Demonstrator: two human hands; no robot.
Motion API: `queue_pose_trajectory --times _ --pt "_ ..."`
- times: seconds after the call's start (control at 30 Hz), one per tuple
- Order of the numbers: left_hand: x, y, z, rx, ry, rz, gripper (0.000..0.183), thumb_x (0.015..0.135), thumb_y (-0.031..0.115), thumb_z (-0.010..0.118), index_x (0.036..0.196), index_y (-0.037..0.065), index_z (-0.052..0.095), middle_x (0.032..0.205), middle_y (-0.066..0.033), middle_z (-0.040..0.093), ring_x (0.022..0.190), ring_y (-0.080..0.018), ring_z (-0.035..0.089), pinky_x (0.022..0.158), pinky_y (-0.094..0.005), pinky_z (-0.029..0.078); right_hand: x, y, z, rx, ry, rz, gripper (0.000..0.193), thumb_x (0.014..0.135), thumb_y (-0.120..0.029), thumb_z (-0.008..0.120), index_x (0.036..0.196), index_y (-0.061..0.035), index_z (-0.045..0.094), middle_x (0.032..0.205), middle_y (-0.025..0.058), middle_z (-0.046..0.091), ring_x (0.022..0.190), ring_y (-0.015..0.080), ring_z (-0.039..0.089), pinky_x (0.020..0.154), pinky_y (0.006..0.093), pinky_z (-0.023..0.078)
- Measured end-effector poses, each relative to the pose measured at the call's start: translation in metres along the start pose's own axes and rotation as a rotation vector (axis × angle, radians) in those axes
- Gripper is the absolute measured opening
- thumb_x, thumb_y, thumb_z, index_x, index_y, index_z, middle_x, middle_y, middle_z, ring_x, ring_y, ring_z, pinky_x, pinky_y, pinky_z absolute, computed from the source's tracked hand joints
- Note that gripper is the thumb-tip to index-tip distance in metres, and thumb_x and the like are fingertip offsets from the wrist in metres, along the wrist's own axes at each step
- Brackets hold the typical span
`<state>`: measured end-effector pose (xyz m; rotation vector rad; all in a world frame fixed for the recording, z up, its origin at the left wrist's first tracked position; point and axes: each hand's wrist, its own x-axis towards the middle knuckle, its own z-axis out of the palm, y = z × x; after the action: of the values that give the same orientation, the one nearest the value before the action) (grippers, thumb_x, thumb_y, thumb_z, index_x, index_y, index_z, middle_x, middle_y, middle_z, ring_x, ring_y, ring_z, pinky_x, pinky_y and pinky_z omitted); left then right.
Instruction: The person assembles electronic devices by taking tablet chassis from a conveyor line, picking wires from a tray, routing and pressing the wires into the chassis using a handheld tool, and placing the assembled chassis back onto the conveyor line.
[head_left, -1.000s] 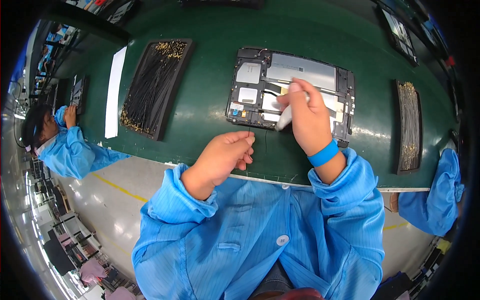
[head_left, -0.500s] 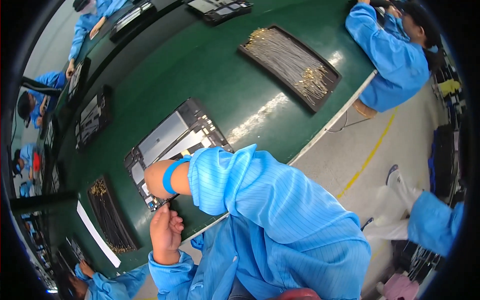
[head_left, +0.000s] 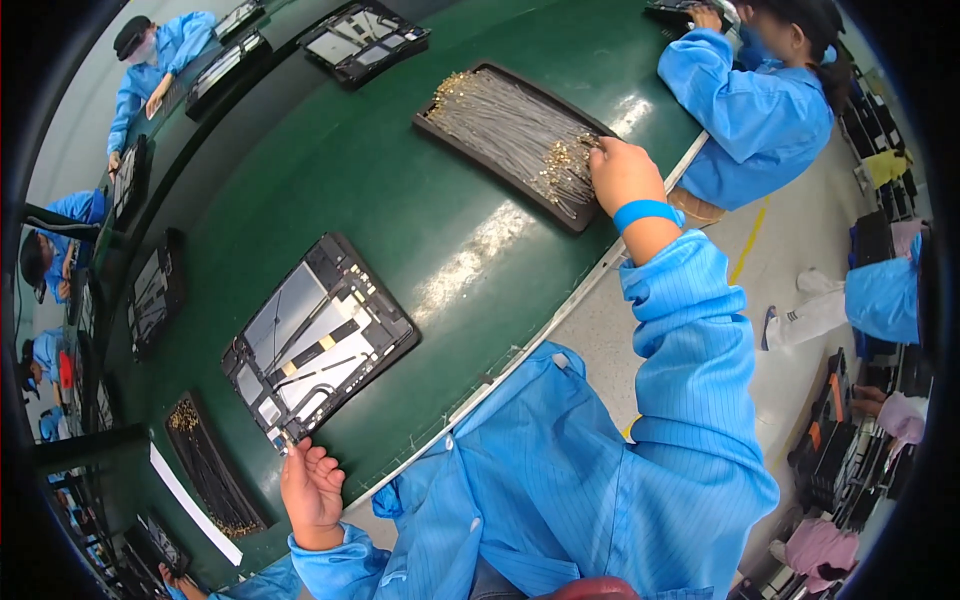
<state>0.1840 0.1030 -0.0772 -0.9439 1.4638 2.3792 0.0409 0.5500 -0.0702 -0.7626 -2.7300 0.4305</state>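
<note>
"Grey cables (head_left: 520, 125) with gold ends lie lengthwise in the dark tray (head_left: 492, 175). Why that way round?"

"Perhaps to keep the ends gathered: one gold cluster sits at the far left, the other at the right, by the table's near edge, where the right hand (head_left: 626, 178) meets it."

"Are its fingers closed on one?"

"I can't tell. They bunch over the gold ends, but the tips are too small to show a cable between them."

"And the left hand (head_left: 313, 490)?"

"It is at the near corner of the open device (head_left: 318, 350), thumb and forefinger close together, the other fingers curled. Whether they pinch anything, I can't tell."

"How is the device set?"

"Flat on the green table (head_left: 380, 170), left of the grey cables, inner parts facing up, which seems to keep them reachable."

"And the black cables (head_left: 210, 460)?"

"In a second tray (head_left: 236, 462), farther left. My guess is that a tray on either side keeps both kinds within arm's reach."
</note>
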Motion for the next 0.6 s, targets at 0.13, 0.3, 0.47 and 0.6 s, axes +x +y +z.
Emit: queue_pose_trajectory --times 0.13,0.3,0.47,0.6 --pt "0.001 -0.004 0.003 0.01 0.052 0.01 0.025 0.085 0.027 0.042 0.09 0.004 0.05 0.07 -0.0063 0.057 0.056 -0.0152 0.056 0.045 -0.0259 0.049 0.01 0.006 0.008 -0.082 -0.074 0.026 0.031 0.077 -0.029 0.045 0.096 -0.0082 0.057 0.098 0.0169 0.054 0.091 0.0311 0.051 0.081 0.0384 0.04" --pt "0.0 -0.007 0.003 0.013 0.072 0.028 0.025 0.085 0.027 0.043 0.09 0.004 0.05 0.07 -0.0061 0.057 0.056 -0.015 0.056 0.045 -0.0257 0.048 0.018 -0.006 0.006 -0.201 -0.278 0.057 0.033 0.079 -0.035 0.041 0.099 -0.0146 0.057 0.099 0.0134 0.054 0.093 0.029 0.051 0.081 0.0387 0.041" --pt "-0.001 -0.006 0.004 0.032 0.085 0.022 0.025 0.085 0.028 0.044 0.09 0.004 0.05 0.07 -0.006 0.057 0.056 -0.0147 0.056 0.044 -0.0253 0.048 0.023 0.001 0.014 -0.194 -0.312 0.095 0.031 0.078 -0.034 0.041 0.097 -0.017 0.058 0.097 0.0122 0.055 0.092 0.0284 0.052 0.08 0.0387 0.04" --pt "0.001 -0.007 0.013 0.059 0.105 0.029 0.025 0.084 0.028 0.046 0.089 0.004 0.05 0.07 -0.0054 0.056 0.054 -0.0141 0.055 0.042 -0.0245 0.048 0.018 0.011 0.005 -0.032 -0.214 0.093 0.03 0.077 -0.032 0.042 0.093 -0.0134 0.06 0.092 0.0148 0.057 0.087 0.0304 0.053 0.08 0.0369 0.041"
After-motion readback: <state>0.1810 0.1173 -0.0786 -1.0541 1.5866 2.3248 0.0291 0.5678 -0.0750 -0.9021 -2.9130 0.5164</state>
